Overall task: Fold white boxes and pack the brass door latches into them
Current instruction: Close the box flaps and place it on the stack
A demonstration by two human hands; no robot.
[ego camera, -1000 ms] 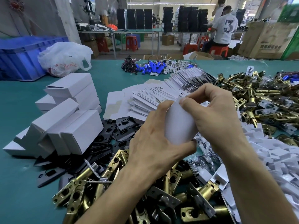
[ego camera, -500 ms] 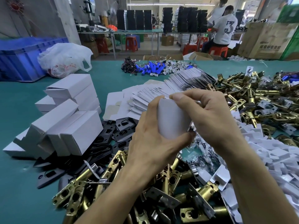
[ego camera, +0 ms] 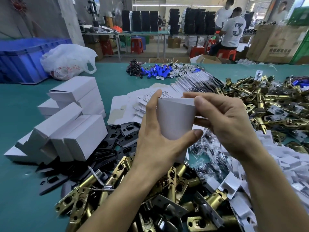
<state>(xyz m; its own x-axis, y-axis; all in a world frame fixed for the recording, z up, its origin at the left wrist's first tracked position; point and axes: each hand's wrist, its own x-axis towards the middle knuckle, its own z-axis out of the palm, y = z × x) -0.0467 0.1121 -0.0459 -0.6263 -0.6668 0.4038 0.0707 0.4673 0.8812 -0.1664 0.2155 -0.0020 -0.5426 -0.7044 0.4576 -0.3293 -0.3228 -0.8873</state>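
Busy workshop floor, and the bench in front of this person was a green-topped table (ego camera: 25, 190) buried in parts. Well off to the left of the left hand sat a stack of finished boxes (ego camera: 75, 118), folded up and closed, so a fair batch looked done. Couldn't tell if they had latches inside. Black plates (ego camera: 117, 144) lay between that stack and the wrist.

The left hand (ego camera: 157, 148) was wrapped round the white box (ego camera: 175, 119), thumb across its near face, fingers behind. The box was up off the table between both hands, standing more or less on end: long axis roughly upright, leaning a little, top end pointing up and away from the person. The right hand (ego camera: 230, 124) pinched the top edge between thumb and forefinger, seemingly working the end flap.

I'd call it the folding stage, with nothing packed in this one as far as I could see. Beyond the fingertips lay a fan of flat blanks (ego camera: 192, 82). Right of the right hand, and under both wrists, was a huge heap of brass latches (ego camera: 275, 104), so loads left to do.
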